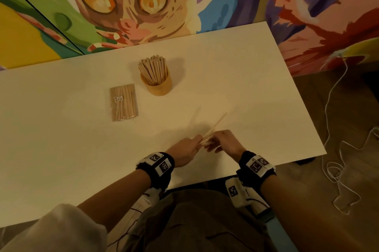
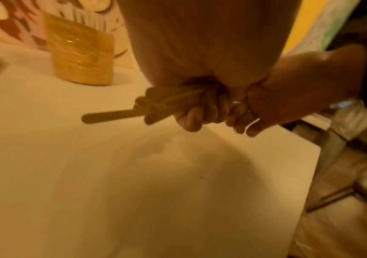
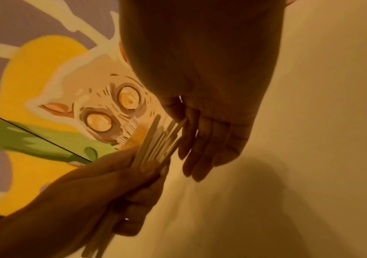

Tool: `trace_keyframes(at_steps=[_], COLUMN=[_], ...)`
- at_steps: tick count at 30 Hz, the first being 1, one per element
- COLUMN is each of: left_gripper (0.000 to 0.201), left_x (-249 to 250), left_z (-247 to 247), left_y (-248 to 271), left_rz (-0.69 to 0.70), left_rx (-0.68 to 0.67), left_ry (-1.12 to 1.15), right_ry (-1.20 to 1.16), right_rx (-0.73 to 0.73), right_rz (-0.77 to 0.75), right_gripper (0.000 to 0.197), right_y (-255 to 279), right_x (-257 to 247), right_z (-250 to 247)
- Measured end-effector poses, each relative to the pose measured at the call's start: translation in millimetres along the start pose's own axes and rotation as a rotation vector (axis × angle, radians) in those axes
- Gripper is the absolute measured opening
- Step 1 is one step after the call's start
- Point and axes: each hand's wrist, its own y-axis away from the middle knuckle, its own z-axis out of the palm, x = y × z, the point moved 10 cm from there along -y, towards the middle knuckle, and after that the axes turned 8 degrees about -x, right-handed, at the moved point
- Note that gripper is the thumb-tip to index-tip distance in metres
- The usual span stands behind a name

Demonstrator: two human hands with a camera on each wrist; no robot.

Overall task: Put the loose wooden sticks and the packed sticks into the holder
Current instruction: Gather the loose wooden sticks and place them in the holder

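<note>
Left hand (image 1: 185, 152) curled round a bunch of flat wooden sticks (image 1: 215, 126), right hand (image 1: 222, 142) with straight fingers touching them, round wooden holder (image 1: 159, 85) full of sticks beyond, clear flat pack (image 1: 123, 102) left of holder, smooth white table (image 1: 61, 128), left wrist view shows rounded stick ends.

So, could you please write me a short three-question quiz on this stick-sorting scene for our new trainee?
1. True or false: the packed sticks already stand inside the holder.
2. Which hand grips the bundle of loose sticks? A) left hand B) right hand C) neither
3. Fill in: seen from the head camera, the packed sticks lie to the ___ of the holder, on the table.

Key
1. False: the pack lies flat on the table, apart from the holder.
2. A: the left hand's fingers curl round the bundle, and the right hand's straight fingers are beside it.
3. left
</note>
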Motion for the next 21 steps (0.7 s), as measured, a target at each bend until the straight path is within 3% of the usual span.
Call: trace_keyframes(at_steps=[2, 6, 9, 12, 15, 18, 21], left_gripper=[0.015, 0.018, 0.029, 0.033, 0.032, 0.037, 0.039], left_x=[-0.2, -1.4, 0.8, 1.7, 0.2, -0.3, -9.8], left_z=[-3.3, -8.0, -7.3, -6.5, -12.2, -17.6, -22.1], left_y=[4.3, 18.3, 27.3, 33.6, 37.4, 39.6, 39.6], left_rz=[0.002, 0.015, 0.023, 0.033, 0.037, 0.022, -0.059], left_rx=[0.033, 0.067, 0.05, 0.042, 0.07, 0.095, 0.148], left_ry=[0.065, 0.155, 0.153, 0.144, 0.172, 0.146, 0.107], right_ry=[-0.1, -0.35, -0.343, -0.152, 0.055, 0.158, 0.29], right_rx=[0.019, 0.202, 0.282, 0.204, 0.032, -0.158, -0.169], right_rz=[-0.018, -0.103, -0.238, -0.218, -0.101, -0.106, -0.08], right_gripper=[0.035, 0.031, 0.033, 0.032, 0.027, 0.029, 0.026], right_y=[1.2, 6.2, 9.8, 3.0, -2.8, 1.0, 1.3], right_x=[-4.5, -21.7, -47.0, -61.7, -50.7, -43.6, -41.7], right_z=[4.7, -19.7, -37.7, -26.6, 12.6, 59.9, 73.3])
